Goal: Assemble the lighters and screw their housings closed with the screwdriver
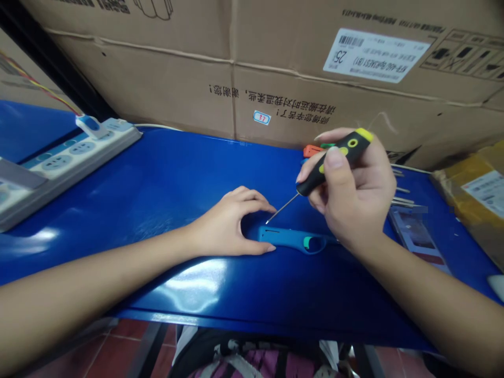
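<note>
My right hand is closed round a black and yellow screwdriver, its thin metal tip pointing down-left at the near end of a slim blue plastic handle-like part lying flat on the blue table. My left hand rests on the table with thumb and forefinger curved round the left end of that blue part, pinning it in place. The part has a teal-edged oval hole near its right end, partly hidden under my right hand.
A white power strip lies at the left. Cardboard boxes wall off the back. Behind my right hand lie an orange-handled tool and several metal bits. A packet and a wrapped parcel sit at the right.
</note>
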A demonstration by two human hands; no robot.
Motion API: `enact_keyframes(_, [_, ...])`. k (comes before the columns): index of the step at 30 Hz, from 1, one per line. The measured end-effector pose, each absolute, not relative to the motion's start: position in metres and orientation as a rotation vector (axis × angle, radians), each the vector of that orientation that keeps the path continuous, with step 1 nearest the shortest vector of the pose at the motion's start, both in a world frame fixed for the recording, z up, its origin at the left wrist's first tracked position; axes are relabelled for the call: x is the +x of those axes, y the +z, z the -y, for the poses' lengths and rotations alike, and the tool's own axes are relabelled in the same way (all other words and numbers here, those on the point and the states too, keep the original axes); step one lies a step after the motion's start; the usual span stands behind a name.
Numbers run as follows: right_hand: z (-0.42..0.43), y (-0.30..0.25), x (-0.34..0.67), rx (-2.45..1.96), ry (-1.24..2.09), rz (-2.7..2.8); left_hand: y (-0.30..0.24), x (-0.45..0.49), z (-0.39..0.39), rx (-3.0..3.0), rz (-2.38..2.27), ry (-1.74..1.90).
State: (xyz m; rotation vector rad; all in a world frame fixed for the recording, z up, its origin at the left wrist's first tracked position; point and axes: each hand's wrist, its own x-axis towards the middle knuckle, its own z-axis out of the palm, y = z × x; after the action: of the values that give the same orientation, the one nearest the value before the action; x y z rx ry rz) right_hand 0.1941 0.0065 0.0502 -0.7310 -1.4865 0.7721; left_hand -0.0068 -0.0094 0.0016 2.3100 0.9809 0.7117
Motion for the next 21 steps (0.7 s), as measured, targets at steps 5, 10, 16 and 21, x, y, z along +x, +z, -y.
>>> enact_keyframes(5, [0.001, 0.047, 0.191, -0.683, 0.778, 1.6, 0.001, -0.008, 0.011, 2.435, -0.96, 0.587])
enact_keyframes(10, [0.004, 0.04, 0.19, -0.644, 0.807, 1.638, 0.002, -0.008, 0.011, 2.453, -0.924, 0.599])
enact_keyframes(16, [0.004, 0.038, 0.189, -0.659, 0.809, 1.637, 0.001, -0.008, 0.011, 2.456, -0.923, 0.608])
enact_keyframes(21, [0.006, 0.037, 0.19, -0.663, 0.815, 1.646, 0.0, -0.008, 0.011, 2.465, -0.928, 0.605])
